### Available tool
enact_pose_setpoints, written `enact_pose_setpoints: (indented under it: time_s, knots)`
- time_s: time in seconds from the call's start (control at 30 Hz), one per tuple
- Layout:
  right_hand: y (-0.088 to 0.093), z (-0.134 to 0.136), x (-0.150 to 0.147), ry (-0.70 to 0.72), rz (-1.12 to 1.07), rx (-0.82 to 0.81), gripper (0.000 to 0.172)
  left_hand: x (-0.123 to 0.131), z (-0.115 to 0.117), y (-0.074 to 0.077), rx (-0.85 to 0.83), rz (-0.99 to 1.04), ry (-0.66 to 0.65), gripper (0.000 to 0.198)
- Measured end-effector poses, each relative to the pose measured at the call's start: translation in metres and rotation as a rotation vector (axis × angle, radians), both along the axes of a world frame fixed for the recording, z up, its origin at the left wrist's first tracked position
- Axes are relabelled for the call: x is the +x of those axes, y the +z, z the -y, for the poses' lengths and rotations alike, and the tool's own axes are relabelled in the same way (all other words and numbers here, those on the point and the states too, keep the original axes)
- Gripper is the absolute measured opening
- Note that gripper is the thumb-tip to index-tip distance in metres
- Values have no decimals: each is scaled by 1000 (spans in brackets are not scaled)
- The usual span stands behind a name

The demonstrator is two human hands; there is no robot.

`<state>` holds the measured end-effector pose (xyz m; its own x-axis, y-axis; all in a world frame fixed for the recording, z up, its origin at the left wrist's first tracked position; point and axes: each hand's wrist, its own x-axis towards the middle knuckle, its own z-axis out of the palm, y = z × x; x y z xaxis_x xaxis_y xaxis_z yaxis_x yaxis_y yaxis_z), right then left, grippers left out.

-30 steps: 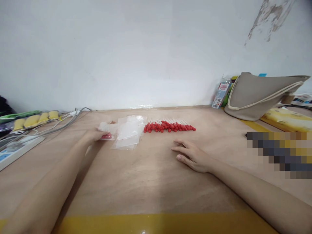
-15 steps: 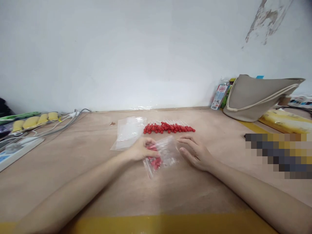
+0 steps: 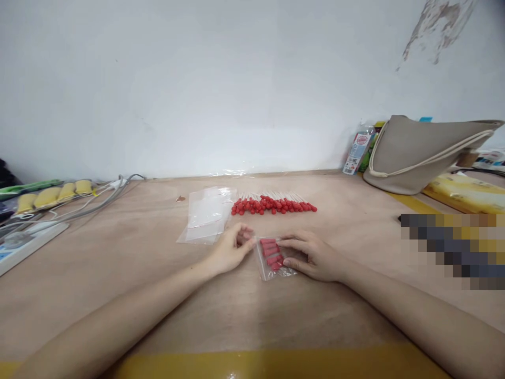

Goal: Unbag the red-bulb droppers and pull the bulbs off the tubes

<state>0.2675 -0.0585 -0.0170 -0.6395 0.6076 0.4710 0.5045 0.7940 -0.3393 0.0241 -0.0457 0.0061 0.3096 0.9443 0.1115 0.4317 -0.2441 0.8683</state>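
Note:
A small clear zip-lock bag (image 3: 259, 263) holding several red pieces (image 3: 270, 247) lies on the table between my hands. My right hand (image 3: 315, 255) has its thumb and fingers on the right part of the bag, covering some of it. At the bag's upper left edge is my left hand (image 3: 231, 250), fingers curved and apart with nothing between them. Just beyond, a row of white sticks with red tips (image 3: 272, 204) lies side by side. Flat, clear plastic bags (image 3: 207, 216) are spread to the left of the sticks.
A grey power strip (image 3: 35, 239) with cables and yellow packets (image 3: 47, 197) sit at the left. At the right back stand a labelled bottle (image 3: 358, 150) and a grey bag (image 3: 418, 152), with a yellow pack (image 3: 465, 192) nearby. A white wall (image 3: 236, 89) rises behind the table.
The bag of red pieces has gone from my left hand to lying flat under my right hand's fingers, slightly to the right. My left hand has let go of it.

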Motion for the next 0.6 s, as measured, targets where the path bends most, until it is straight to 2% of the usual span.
enact_pose_setpoints:
  time_s: [0.1,0.17,0.27,0.4,0.5,0.6]
  knots:
    - [0,0,-1,-36,-15,8,37,-1,7,5,-414,190,16,45]
    - [-1,0,-2,-64,-22,23,36,3,8,10,-563,241,35,55]
    - [-3,0,-2,-99,-13,40,37,11,7,13,-612,302,69,68]
    - [-1,3,-4,-165,-11,69,33,17,7,11,-606,358,107,77]
    - [5,5,-11,-146,-72,125,23,16,6,8,-615,367,69,79]
    - [14,5,-22,-59,-76,176,20,13,5,7,-603,359,-25,74]
